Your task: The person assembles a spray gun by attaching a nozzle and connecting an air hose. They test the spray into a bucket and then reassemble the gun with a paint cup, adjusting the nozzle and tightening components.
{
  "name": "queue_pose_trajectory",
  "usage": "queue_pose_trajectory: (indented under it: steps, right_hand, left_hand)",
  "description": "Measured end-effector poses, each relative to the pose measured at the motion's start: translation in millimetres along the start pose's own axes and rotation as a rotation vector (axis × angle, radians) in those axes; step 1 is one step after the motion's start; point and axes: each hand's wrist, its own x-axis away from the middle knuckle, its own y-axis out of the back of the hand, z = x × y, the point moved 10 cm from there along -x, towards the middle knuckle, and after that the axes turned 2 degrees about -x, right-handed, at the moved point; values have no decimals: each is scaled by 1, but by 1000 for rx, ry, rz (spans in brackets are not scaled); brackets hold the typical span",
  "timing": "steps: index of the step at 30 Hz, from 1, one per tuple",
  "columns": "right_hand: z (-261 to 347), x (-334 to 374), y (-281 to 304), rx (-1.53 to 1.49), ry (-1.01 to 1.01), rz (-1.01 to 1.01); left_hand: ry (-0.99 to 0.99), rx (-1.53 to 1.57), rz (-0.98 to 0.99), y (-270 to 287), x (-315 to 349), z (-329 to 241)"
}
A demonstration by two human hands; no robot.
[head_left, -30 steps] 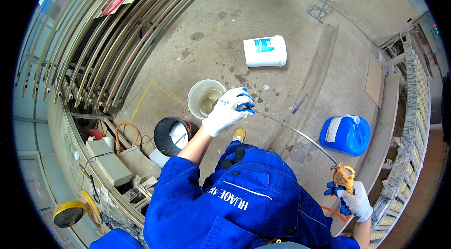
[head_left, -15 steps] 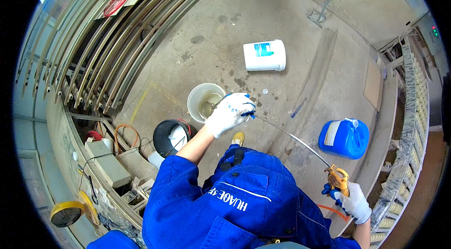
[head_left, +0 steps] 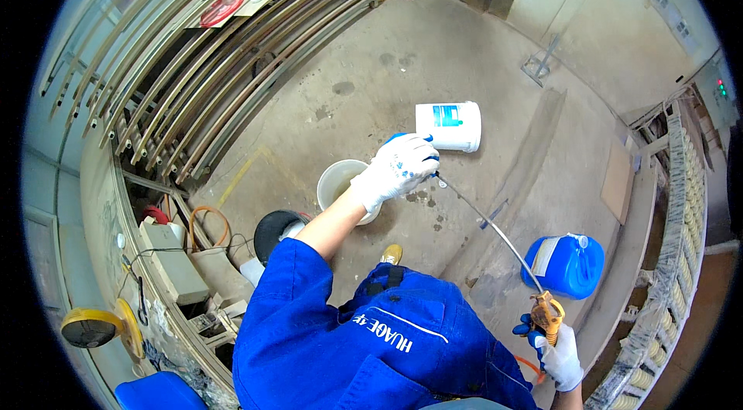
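Both my hands wear white gloves with blue-coated fingers. My right hand (head_left: 559,356) is closed around the yellow handle of a spray gun (head_left: 548,316) with a long thin metal tube. The tube runs up and left to my left hand (head_left: 398,169), whose fingers are wrapped round its far end. The tip is hidden by that glove. Below and left of my left hand stands an open white bucket (head_left: 329,187), partly covered by my glove and forearm. Beside the tube, at the right, is a blue jerrycan (head_left: 576,267).
A white lidded pail (head_left: 457,128) lies on its side on the floor. A black bucket (head_left: 272,234) stands left of my forearm. Long rails (head_left: 255,46) are racked at the far left. At the right runs a roller conveyor (head_left: 673,255). An orange hose (head_left: 530,367) shows by my right hand.
My left hand has moved right and away from me, off the white bucket's opening, with the tube in it. The right hand has drawn slightly inward and nearer. The whole view has shifted.
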Motion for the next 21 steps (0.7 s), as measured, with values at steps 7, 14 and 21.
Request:
queue_pose_trajectory:
  steps: [7,14,21]
  right_hand:
    - [5,-3,-5,-34,38,22]
    - [-27,-13,-4,14,-14,-78]
    - [-29,-20,-11,-53,-79,-61]
  left_hand:
    - [37,-33,-26,9,-3,4]
    - [79,-65,14,4,4,12]
    - [45,-80,16,0,15,11]
